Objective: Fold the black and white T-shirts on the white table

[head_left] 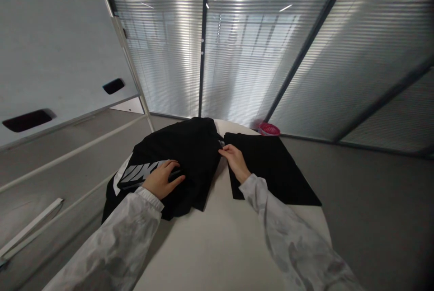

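Observation:
A black garment with a large white print [176, 160] lies bunched on the left half of a round white table [217, 241]. My left hand [162, 179] rests flat on it beside the print, fingers spread. My right hand [233, 157] pinches the garment's right edge near a small light tag. A second black garment [271, 166], folded flat into a rectangle, lies just right of my right hand. Both arms wear pale mottled sleeves.
A small pink basket [269, 129] sits at the table's far edge. Glass walls with closed blinds [244, 42] stand behind the table. A whiteboard [54, 42] on a stand leans at the left. Grey floor surrounds the table.

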A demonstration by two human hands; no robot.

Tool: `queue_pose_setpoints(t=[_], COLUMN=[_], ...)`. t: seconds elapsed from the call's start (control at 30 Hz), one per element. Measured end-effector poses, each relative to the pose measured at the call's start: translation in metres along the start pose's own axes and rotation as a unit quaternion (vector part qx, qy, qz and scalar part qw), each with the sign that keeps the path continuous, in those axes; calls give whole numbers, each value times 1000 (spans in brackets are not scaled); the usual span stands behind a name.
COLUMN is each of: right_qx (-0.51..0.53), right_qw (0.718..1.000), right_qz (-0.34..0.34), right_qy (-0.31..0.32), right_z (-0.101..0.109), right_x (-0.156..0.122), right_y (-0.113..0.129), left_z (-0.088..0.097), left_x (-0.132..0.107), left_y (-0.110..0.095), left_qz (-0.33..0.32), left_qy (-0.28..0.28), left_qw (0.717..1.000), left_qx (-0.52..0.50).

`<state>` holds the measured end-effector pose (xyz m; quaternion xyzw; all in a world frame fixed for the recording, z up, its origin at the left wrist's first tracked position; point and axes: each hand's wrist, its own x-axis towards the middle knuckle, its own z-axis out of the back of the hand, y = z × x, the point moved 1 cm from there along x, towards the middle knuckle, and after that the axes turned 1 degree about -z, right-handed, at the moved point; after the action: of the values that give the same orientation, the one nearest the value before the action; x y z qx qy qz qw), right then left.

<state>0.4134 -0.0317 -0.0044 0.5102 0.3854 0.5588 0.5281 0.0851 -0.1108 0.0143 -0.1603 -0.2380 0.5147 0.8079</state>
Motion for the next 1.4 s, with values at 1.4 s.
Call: queue_pose_setpoints(t=[1.4], right_qx=[-334], right_qw=[941], right_qz=[46], right_qy=[16], right_z=[113], right_x=[147], right_y=[-68], left_z=[25], left_x=[226], left_y=[118], left_qz=[78], left_qy=[-39], left_qw=[992], left_qx=[-96])
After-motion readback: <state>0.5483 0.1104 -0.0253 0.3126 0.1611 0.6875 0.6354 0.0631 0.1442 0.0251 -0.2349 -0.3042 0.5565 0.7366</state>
